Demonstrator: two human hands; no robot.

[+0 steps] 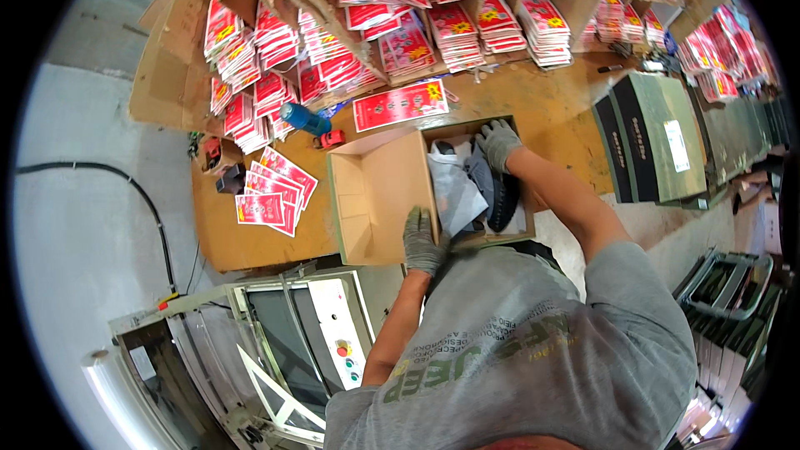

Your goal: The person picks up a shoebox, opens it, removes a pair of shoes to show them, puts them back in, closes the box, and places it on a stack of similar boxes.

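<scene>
Pressing into the open cardboard box (392, 192) near the front edge of the tabletop (550, 108), the gloved right hand (498, 143) lies on the dark shoe (502, 196) while the left hand (422, 242), apart, grips the near wall; the white wrapping paper (454, 187) may bunch or tear, I think.

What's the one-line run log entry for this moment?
left hand: on shoebox edge | right hand: inside box on tissue paper | dark shoe in box

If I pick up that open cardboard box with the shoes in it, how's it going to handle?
The open box would probably flex, being thin cardboard with its lid hanging open. The dark shoes and loose white paper likely shift inside. Both gloved hands, left hand and right hand, suggest a two-handed lift.
</scene>
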